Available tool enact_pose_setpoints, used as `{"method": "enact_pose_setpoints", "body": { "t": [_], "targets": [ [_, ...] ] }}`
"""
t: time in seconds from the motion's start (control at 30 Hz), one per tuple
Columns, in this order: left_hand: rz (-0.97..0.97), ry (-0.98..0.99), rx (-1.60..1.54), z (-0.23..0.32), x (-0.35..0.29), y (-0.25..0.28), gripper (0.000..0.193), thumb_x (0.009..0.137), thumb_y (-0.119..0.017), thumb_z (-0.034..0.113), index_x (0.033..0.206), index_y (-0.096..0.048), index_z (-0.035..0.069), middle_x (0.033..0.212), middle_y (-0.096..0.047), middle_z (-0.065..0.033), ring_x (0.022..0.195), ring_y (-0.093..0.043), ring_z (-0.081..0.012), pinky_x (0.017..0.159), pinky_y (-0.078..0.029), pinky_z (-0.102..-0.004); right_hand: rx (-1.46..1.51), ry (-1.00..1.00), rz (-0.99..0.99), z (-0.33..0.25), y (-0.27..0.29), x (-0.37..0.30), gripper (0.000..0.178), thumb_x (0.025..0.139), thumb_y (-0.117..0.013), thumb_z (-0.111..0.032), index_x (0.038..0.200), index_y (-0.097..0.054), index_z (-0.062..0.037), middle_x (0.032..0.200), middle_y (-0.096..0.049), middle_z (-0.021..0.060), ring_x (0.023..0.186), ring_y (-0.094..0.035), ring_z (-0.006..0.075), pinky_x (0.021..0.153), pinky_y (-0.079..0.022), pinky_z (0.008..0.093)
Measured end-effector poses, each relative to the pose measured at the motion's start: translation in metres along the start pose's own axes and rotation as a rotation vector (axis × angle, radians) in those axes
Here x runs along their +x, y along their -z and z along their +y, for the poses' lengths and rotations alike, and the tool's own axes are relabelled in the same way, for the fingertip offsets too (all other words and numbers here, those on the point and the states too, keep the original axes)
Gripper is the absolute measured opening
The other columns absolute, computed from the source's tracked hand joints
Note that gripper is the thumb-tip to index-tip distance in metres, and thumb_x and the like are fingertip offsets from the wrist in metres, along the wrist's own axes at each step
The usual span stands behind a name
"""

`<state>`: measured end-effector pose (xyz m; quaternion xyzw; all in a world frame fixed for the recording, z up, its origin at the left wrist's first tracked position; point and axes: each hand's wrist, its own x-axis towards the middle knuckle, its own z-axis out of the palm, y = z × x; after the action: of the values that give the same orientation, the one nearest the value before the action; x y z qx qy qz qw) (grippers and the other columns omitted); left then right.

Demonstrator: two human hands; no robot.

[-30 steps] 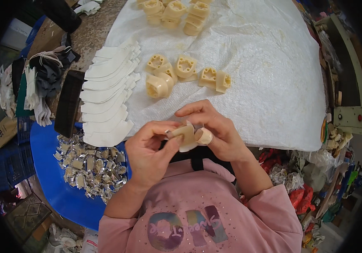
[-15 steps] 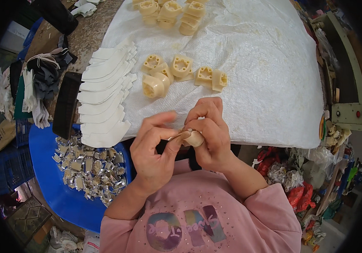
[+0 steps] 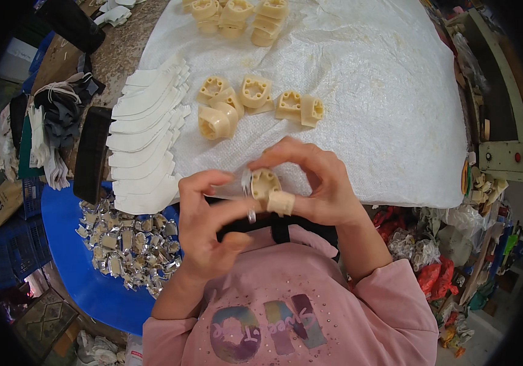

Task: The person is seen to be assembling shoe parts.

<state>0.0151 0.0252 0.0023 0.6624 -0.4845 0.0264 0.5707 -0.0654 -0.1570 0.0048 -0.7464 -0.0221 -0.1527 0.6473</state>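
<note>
Gripping a cream moulded plastic fitting (image 3: 267, 186) — right hand (image 3: 316, 183) fingers clasp it, left hand (image 3: 209, 226) pinches a metal clip (image 3: 247, 183).

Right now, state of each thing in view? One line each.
Cream plastic part: held up off the table, pinched by both hands.
Left hand: closed on part and a small metal piece.
Right hand: gripping the part.
Loose cream parts: resting on white cloth.
White strips: fanned stack.
Blue tub: holds shiny metal pieces.
</note>
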Motion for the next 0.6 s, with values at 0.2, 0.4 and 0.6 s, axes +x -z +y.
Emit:
{"method": "enact_pose_setpoints", "body": {
  "t": [0.2,0.4,0.6],
  "targets": [
    [-0.237,0.676,-0.738,0.011,0.008,-0.004,0.057,0.095,-0.036,0.025,0.141,-0.019,-0.003,0.122,-0.049,-0.0164,0.105,-0.052,-0.0188,0.089,-0.041,-0.031,-0.105,0.117,-0.016,-0.006,-0.017,-0.003,0.051,0.068,-0.077,-0.009,0.115,-0.057,-0.0074,0.097,-0.062,0.0061,0.087,-0.056,0.0256,0.077,-0.047,0.0351],
    [-0.131,0.797,-0.728,0.01,-0.008,-0.014,0.062,0.09,-0.038,0.026,0.142,-0.017,0.001,0.109,-0.048,-0.0093,0.095,-0.048,-0.0122,0.079,-0.043,-0.026,-0.069,0.099,0.121,0.002,-0.034,-0.012,0.042,0.074,-0.073,-0.015,0.113,-0.058,-0.0084,0.105,-0.053,0.0078,0.101,-0.047,0.0272,0.087,-0.038,0.0369],
    [0.071,0.632,-0.737,0.018,-0.002,-0.03,0.065,0.096,-0.03,0.047,0.142,-0.017,0.001,0.12,-0.046,-0.0149,0.105,-0.048,-0.0164,0.086,-0.042,-0.028,0.526,-0.401,-0.044,-0.012,-0.028,0.003,0.02,0.087,-0.058,-0.017,0.103,-0.058,-0.004,0.104,-0.05,0.0072,0.069,-0.059,0.0138,0.051,-0.05,0.0229]
  ]
}}
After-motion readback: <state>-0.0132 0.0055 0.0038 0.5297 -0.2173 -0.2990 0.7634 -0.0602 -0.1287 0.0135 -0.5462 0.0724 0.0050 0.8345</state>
